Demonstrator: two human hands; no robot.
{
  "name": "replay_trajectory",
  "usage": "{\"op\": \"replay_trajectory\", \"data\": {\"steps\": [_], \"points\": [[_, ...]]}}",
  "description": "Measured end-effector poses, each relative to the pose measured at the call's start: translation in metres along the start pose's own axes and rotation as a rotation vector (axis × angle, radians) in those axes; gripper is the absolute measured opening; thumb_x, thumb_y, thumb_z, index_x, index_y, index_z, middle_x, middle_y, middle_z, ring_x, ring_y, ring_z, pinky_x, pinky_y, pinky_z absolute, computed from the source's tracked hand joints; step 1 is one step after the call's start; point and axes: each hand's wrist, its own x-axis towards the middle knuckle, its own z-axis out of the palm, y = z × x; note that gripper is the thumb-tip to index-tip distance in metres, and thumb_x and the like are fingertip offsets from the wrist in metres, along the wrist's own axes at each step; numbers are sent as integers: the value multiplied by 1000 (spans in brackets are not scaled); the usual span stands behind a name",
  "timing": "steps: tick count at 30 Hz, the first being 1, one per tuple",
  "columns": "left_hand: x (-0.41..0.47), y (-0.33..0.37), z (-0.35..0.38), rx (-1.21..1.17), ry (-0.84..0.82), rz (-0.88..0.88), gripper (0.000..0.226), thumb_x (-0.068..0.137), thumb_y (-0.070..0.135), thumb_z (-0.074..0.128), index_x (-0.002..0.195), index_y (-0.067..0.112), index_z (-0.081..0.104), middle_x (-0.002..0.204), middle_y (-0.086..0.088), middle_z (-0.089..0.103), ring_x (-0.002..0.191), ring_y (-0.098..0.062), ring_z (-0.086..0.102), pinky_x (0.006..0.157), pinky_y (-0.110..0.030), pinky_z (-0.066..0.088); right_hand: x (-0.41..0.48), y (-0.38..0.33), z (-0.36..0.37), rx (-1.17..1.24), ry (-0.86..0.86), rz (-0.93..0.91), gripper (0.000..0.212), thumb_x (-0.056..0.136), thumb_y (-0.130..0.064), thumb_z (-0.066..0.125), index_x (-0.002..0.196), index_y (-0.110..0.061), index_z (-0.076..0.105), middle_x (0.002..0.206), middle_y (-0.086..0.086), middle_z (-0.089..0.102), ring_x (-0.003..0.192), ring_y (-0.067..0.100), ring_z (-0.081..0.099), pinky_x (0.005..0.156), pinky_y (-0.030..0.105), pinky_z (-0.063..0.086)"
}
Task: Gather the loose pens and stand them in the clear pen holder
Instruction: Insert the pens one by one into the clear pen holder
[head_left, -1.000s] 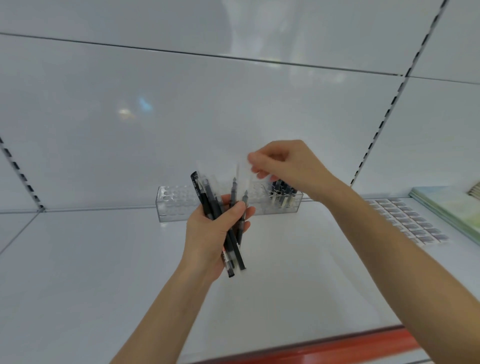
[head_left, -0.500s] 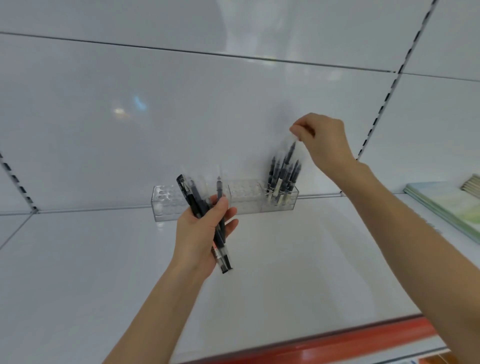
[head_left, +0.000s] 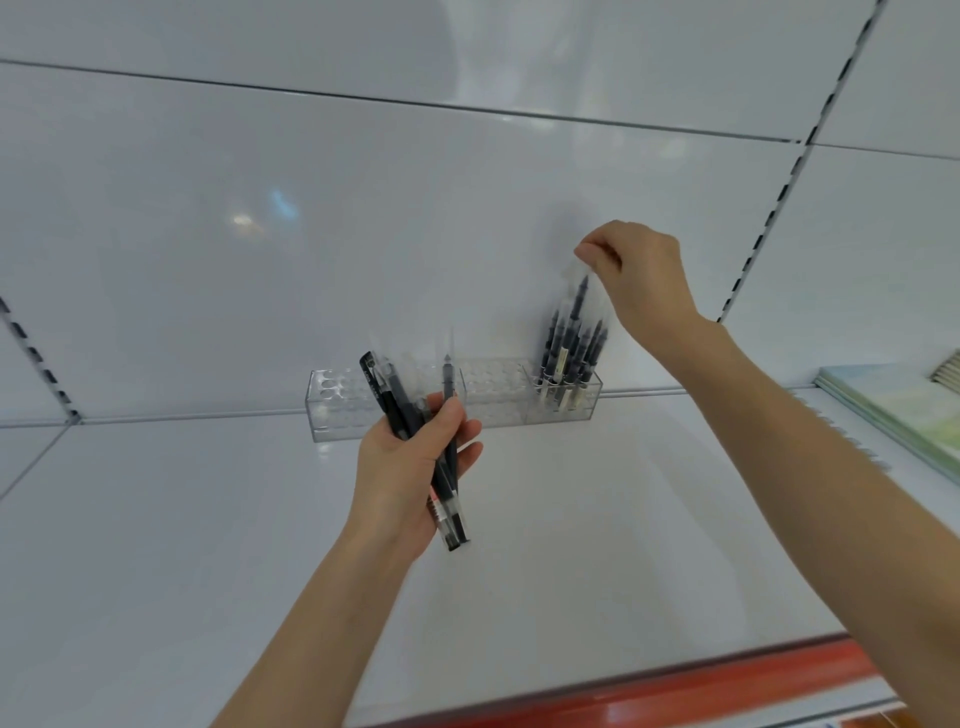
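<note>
Black pens (head_left: 569, 358) stand in the right end of the holder (head_left: 332, 410), and our right hand (head_left: 639, 280) pinches one pen (head_left: 581, 297) by its top, higher than the rest: insertion step. Our left hand (head_left: 410, 467) grips a bundle (head_left: 395, 400) in front of the holder. Next, we judge: seat it in a free hole, release, fetch another.

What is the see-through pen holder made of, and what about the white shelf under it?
The pen holder looks like clear, glossy plastic, maybe acrylic: the pens standing in it show through its walls. The shelf looks like smooth white painted metal with a soft sheen and faint reflections, though coated board is possible.
</note>
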Motion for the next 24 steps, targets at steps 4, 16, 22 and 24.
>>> {"op": "replay_trajectory", "data": {"steps": [4,16,22,24], "points": [[1,0,0,-7,-4,1,5,84,6,63,88,8,60,68,-3,65,57,-10,66,70,-29,59,2,0,-1,31,-4,17,23,93,-13,49,96,3,64,97,17,68,92,30,59,81,31,40],[4,-1,-2,-4,-4,8,6,83,5,63,87,8,61,73,-6,65,58,-10,67,70,-30,59,-18,15,19,-66,-241,-16,30,93,-17,47,86,7,63,90,20,66,90,34,56,83,41,42],[2,-2,-1,3,-60,12,2,84,6,61,84,8,61,69,-5,70,65,-14,71,71,-31,59,-29,4,15,-7,-109,-42,23,91,-21,55,102,-7,68,109,8,67,103,23,55,88,25,39],[2,-2,1,20,-100,20,3,84,6,60,83,8,61,69,-5,72,66,-16,71,69,-30,59,-34,-19,9,303,-114,123,18,89,-24,57,100,-13,67,96,-3,69,84,3,60,78,17,44]]}}
